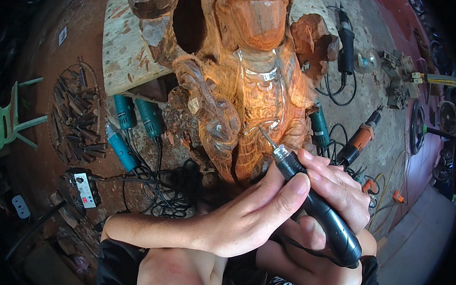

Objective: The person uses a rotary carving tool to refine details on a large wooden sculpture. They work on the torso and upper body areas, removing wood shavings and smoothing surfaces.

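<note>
A black rotary carving tool [333, 222] is held at a slant, its thin pointed bit aimed up and to the left over a reddish-brown carved wooden figure [262, 100]. My right hand [342, 194] wraps round the tool's body from the right. From the left, my left hand [253, 206] grips its front part, the thumb laid along the black casing. The bit's tip lies over the figure's lower front; whether it touches the wood I cannot tell. Carved folds and patterned relief cover the figure's middle, and its top runs out of the picture.
Green power tools [148, 118] and tangled black cables [167, 196] lie left of the figure. Beyond them are a round heap of chisel-like tools [78, 115], a power strip [84, 190] and a green plastic chair [2, 123]. An orange-and-black power tool [361, 139] lies at right.
</note>
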A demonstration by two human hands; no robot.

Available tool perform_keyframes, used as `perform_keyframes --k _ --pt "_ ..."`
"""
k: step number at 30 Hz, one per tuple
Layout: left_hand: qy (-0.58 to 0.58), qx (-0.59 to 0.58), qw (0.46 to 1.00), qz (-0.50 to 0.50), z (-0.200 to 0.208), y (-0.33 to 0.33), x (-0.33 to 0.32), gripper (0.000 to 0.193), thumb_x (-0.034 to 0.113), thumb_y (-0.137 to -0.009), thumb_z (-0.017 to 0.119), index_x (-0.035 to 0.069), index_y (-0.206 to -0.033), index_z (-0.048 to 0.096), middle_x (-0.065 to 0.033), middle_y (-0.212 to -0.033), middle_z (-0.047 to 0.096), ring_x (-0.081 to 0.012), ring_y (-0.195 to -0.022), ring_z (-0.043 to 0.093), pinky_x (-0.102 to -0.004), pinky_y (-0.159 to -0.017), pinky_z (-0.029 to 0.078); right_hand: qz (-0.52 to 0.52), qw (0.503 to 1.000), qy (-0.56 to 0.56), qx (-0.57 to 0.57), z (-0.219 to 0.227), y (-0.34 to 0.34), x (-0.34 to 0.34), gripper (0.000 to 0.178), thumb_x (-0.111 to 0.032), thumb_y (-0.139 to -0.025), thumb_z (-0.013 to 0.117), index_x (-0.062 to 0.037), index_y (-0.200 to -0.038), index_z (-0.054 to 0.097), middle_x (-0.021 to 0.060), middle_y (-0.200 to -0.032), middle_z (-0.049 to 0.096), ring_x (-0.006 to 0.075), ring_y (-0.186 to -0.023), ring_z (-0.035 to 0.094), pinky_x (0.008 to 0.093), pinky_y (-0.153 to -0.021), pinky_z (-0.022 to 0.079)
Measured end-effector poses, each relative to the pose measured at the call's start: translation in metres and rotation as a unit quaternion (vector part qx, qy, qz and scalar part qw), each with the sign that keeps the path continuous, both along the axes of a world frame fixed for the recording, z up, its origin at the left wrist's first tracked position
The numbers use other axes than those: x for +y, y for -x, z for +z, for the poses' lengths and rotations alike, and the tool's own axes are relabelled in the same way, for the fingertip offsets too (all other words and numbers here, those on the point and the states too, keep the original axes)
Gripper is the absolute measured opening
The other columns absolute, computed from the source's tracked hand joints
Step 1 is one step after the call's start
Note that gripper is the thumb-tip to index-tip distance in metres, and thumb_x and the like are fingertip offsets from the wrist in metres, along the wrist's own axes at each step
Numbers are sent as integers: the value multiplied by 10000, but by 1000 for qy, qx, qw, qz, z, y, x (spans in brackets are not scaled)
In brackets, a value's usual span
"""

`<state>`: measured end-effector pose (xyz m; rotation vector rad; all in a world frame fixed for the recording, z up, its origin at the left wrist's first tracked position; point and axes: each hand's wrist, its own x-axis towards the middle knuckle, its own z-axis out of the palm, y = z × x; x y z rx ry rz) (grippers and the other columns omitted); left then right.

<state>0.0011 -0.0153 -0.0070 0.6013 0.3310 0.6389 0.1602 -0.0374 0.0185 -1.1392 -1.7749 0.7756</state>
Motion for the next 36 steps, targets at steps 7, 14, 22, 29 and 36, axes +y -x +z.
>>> perform_keyframes --k 7,14,22,29,36 --pt "-64 -44 996 -47 14 -18 3 504 305 -1017 355 -56 -1354 255 -196 -1356 385 -234 -1300 357 -341 -1065 285 22 991 3 -133 45 -24 -12 504 -296 -829 644 76 -1159 562 329 -1157 570 366 -1013 638 389 -831 515" --pt "-135 -65 978 -143 14 2 12 660 435 -973 382 -52 -1397 246 -286 -1396 349 -399 -1332 323 -498 -1087 265 36 989 97 -105 66 -8 -39 592 -287 -837 661 45 -1279 450 378 -1280 441 433 -1161 509 466 -977 386" --pt "-72 81 974 -199 5 30 20 470 315 -1014 319 -50 -1303 381 -266 -1331 447 -334 -1252 447 -432 -1070 318 -200 976 -80 11 -31 61 -61 573 -297 -826 600 135 -1185 493 396 -1128 543 451 -1087 573 494 -965 431" --pt "-61 127 984 -112 0 41 15 393 222 -1018 362 -47 -1304 381 -188 -1254 522 -249 -1179 515 -358 -993 403 -180 981 -60 43 -25 60 -37 416 -112 -776 668 96 -1125 579 323 -1113 595 383 -966 655 383 -807 545" --pt "-17 128 985 -110 -1 40 16 435 277 -1014 334 -34 -1316 358 -191 -1293 491 -305 -1230 473 -405 -1035 361 -180 982 -28 52 -22 59 -29 419 -87 -741 680 84 -1115 601 308 -1101 609 345 -930 673 346 -772 557"
